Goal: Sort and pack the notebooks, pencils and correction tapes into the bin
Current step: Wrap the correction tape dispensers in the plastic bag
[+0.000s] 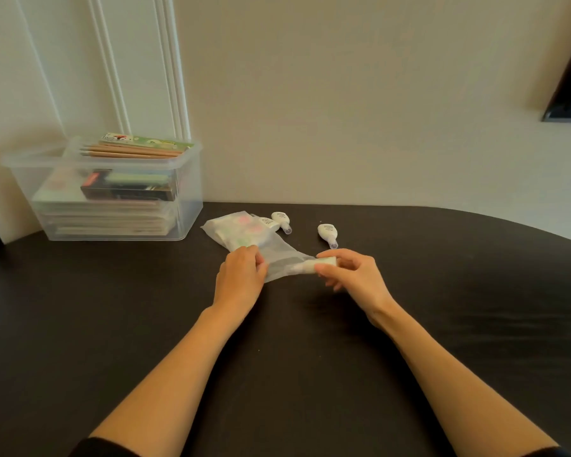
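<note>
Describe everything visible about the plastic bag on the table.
The plastic bag is frosted, translucent and soft. It lies crumpled on the dark table, right of the clear bin. Pink and green correction tapes show through its far end. The left hand pinches its near edge, and the right hand holds a correction tape at its mouth, seemingly part inside.

The dark bench (475, 308) has wide open room on the right and on the near left. The clear bin (192, 196) blocks the far left corner. A plastic bag (234, 230) and loose correction tapes (327, 232) lie in the middle, close to the wall (343, 127).
</note>
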`<state>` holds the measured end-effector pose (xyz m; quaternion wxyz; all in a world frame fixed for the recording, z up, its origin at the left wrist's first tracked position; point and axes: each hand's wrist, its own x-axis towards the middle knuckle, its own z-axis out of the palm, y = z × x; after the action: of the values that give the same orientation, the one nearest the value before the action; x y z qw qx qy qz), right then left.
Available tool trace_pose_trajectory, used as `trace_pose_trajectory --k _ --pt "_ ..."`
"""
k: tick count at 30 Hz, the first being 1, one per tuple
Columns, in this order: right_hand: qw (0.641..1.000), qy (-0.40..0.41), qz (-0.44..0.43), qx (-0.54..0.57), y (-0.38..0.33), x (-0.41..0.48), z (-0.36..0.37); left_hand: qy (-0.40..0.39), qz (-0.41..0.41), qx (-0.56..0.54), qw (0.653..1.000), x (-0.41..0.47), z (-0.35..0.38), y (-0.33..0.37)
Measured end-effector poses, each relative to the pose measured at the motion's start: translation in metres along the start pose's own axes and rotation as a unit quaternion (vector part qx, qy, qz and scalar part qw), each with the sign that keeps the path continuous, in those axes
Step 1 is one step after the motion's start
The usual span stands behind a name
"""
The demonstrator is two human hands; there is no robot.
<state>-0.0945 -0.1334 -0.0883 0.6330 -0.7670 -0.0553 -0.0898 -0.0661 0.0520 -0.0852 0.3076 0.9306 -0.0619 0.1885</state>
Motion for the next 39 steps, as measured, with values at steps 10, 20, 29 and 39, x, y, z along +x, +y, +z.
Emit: trace_pose_trajectory --k 10,20,29,39 --pt "0.994 0.053 -0.056 -0.083 -0.009 -0.007 0.037 0.039 0.056 -0.029 0.997 -0.012 -0.006 0.005" --pt "0.979 0.022 -0.073 -0.189 -0.008 0.000 0.054 0.025 0.168 -0.092 0.981 -0.017 -0.020 0.004" --pt "0.948 -0.073 -0.090 -0.295 -0.019 0.017 0.081 0.095 0.124 -0.095 0.983 -0.020 -0.029 -0.010" --pt "0.885 0.029 -0.167 -0.433 -0.016 0.029 0.095 0.097 0.163 -0.155 0.969 -0.017 -0.019 -0.011"
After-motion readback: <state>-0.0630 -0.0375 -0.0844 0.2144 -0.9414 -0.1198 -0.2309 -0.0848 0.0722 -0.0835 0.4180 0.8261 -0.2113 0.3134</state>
